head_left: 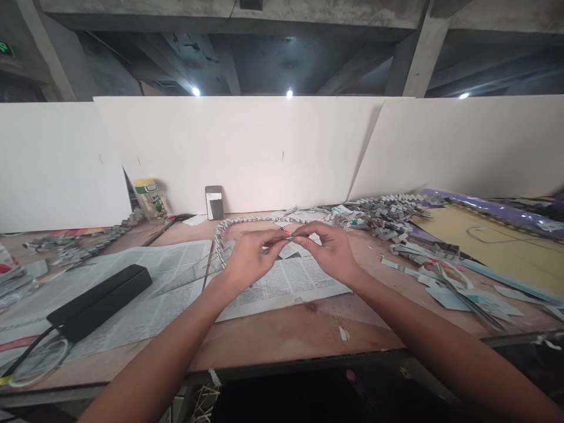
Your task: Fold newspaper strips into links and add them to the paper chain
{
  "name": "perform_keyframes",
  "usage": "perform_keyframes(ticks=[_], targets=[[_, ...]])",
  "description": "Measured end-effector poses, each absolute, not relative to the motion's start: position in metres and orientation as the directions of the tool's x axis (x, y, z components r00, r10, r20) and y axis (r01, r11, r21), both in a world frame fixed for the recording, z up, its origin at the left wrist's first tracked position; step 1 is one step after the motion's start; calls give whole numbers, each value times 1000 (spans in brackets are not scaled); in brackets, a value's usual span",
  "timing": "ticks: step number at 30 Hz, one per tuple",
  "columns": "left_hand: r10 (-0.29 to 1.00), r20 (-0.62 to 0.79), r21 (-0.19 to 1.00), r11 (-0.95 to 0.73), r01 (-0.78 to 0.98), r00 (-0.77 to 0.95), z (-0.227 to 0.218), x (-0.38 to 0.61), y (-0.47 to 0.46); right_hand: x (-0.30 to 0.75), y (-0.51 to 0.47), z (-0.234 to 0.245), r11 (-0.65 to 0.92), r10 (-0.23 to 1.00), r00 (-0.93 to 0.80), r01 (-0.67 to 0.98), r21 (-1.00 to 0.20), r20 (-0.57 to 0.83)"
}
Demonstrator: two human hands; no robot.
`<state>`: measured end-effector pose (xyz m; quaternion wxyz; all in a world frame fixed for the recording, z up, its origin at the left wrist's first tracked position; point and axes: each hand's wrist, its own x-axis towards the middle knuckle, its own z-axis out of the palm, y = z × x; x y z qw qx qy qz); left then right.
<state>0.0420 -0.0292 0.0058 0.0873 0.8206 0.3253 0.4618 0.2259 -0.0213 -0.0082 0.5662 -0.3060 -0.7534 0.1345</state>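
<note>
My left hand (251, 255) and my right hand (328, 249) meet over a sheet of newspaper (291, 282) on the wooden table (286, 335). Both pinch a small folded paper strip (286, 235) with a red spot, held between thumbs and forefingers just above the sheet. A long chain of folded paper pieces (229, 226) curves from the left hand's side toward the back of the table. A clear ruler (189, 276) lies to the left of my left wrist.
A black box (101, 299) with a cable rests on more newspaper at left. A jar (150, 197) and a phone (214, 202) lean on the white board behind. Piles of folded pieces (383, 217), scissors (462, 296), paper scraps and brown card (497, 244) fill the right.
</note>
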Motion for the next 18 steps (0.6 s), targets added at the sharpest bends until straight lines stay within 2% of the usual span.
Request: perform_keyframes(ticks=[3, 8, 10, 14, 16, 18], targets=[[671, 662, 541, -737, 406, 336, 7, 42, -28, 226, -18, -10, 739, 669, -147, 236, -631, 728], [715, 618, 591, -696, 408, 326, 0, 41, -22, 225, -12, -13, 698, 716, -250, 235, -676, 652], [723, 608, 578, -687, 441, 328, -2, 41, -17, 224, -7, -14, 667, 744, -235, 218, -712, 625], [689, 636, 456, -698, 552, 346, 12, 39, 1, 223, 9, -2, 587, 809, -175, 182, -789, 562], [715, 613, 487, -677, 553, 336, 30, 37, 11, 222, 17, 12, 653, 757, -166, 191, -732, 632], [722, 555, 516, -688, 510, 413, 49, 35, 19, 220, 23, 27, 729, 683, -173, 236, -643, 710]])
